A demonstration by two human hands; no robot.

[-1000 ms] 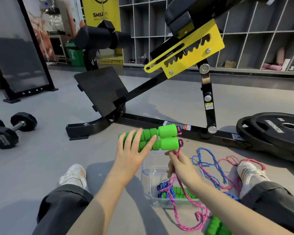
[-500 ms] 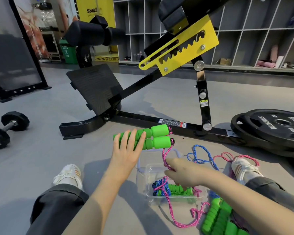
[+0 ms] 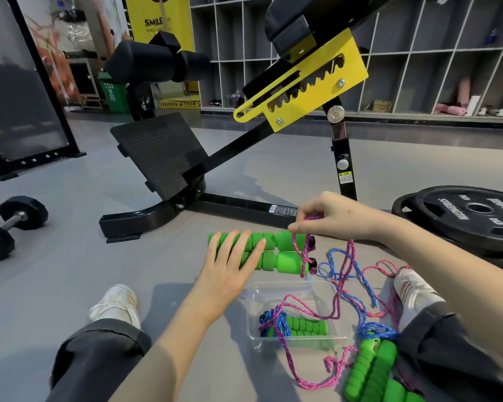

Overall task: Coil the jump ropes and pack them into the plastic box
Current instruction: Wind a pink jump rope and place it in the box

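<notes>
My left hand (image 3: 233,265) holds two green foam handles (image 3: 282,250) side by side above the floor, its fingers laid across them. My right hand (image 3: 331,219) pinches the pink rope (image 3: 343,274) just above the handles' right ends, where a strand loops over them. The rope trails down into a clear plastic box (image 3: 291,285) on the floor between my legs. Inside the box lies a coiled jump rope with green handles (image 3: 305,326). A third pair of green handles (image 3: 372,372) with blue rope (image 3: 357,274) lies right of the box.
A black bench frame (image 3: 238,204) runs across the floor just beyond my hands. Stacked weight plates (image 3: 471,216) lie at the right and dumbbells (image 3: 9,227) at the left. My shoes (image 3: 114,306) flank the box.
My right hand has risen from beside the box to above the handles' ends, drawing the pink rope up and over them. My left hand keeps holding the handles.
</notes>
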